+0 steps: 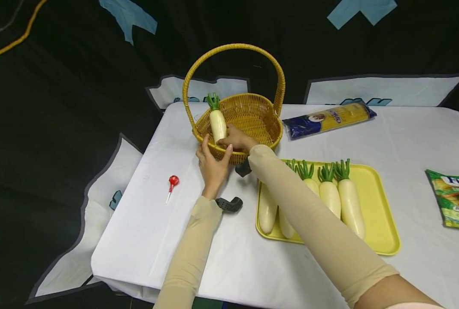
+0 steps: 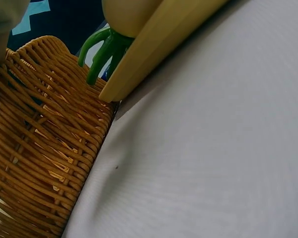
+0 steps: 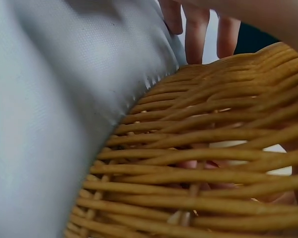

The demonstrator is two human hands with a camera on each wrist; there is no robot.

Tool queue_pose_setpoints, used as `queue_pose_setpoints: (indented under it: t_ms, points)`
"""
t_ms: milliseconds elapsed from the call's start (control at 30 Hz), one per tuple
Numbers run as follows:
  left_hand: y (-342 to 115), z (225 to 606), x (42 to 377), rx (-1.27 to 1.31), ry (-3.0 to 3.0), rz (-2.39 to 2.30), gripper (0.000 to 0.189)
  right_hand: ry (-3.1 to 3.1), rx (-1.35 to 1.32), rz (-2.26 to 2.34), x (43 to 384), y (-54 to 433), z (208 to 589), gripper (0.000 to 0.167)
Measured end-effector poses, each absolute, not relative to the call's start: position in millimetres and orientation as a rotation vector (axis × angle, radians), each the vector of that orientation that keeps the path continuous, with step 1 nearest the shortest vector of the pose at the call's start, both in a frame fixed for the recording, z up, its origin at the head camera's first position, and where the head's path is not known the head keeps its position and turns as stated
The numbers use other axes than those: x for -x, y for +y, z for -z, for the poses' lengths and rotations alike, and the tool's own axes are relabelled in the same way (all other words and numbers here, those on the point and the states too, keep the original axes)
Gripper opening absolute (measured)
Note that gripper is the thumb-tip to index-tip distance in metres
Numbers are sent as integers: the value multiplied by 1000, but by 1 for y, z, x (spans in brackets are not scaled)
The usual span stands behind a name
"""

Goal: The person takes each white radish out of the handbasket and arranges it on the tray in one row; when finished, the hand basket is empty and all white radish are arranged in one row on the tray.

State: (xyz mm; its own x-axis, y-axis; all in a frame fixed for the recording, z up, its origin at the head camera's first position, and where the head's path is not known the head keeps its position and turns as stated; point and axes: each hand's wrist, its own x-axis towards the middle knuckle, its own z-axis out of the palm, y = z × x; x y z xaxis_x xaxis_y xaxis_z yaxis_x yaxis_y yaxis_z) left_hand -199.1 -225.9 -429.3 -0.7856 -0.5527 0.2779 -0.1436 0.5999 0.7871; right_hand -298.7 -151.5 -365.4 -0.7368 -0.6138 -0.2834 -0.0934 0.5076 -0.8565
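Observation:
A white radish (image 1: 218, 124) with a green leafy top leans inside the left part of a yellow wicker basket (image 1: 252, 99). My right hand (image 1: 238, 139) reaches over the basket's front rim and grips the radish near its lower end. Outside the same rim, my left hand (image 1: 214, 167) touches the basket's front left with fingers spread and fairly straight. Fingers (image 3: 195, 37) of that hand show beside the wicker wall (image 3: 188, 129) in the right wrist view. Wicker also fills the left of the left wrist view.
A yellow tray (image 1: 380, 214) with several white radishes (image 1: 351, 206) lies right of the basket, partly behind my right sleeve. A pasta packet (image 1: 331, 119) lies behind it, a green packet (image 1: 455, 199) at far right. A red lollipop (image 1: 173, 180) lies left of my left hand.

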Motion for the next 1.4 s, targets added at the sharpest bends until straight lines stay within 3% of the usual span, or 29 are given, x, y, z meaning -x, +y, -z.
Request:
queue_pose_setpoints:
  t_ms: [700,1000,1400]
  points:
    - [-226,431,201,-562,-2310,1086,79,1989,393,1392,301,-133,361,66]
    - [-227,430,204,-578,-2308,1109,81,1790,378,1515,310,-119,359,41]
    - [-227,429,203,-564,-2318,1128,82,1509,370,1681,303,-89,343,39]
